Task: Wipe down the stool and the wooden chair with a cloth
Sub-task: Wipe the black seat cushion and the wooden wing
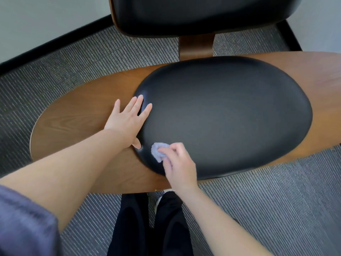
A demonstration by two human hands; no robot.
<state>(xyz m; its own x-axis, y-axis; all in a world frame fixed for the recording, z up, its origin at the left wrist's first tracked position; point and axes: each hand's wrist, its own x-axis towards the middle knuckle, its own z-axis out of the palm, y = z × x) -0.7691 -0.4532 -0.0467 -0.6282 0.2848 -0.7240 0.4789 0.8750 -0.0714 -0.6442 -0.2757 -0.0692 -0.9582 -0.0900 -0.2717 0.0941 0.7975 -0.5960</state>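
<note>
A wooden chair fills the view, with a broad brown seat shell (73,119) and a black oval seat cushion (230,115) on it. Its black padded backrest (203,13) stands at the top on a curved wooden support (195,46). My left hand (127,121) lies flat with straight fingers on the cushion's left edge. My right hand (179,167) grips a small crumpled pale blue cloth (158,151) and presses it on the cushion's near left part. No stool is in view.
Grey ribbed carpet (92,58) surrounds the chair. A black baseboard (55,40) and pale wall run along the upper left. My dark trouser legs (147,224) stand close to the seat's front edge.
</note>
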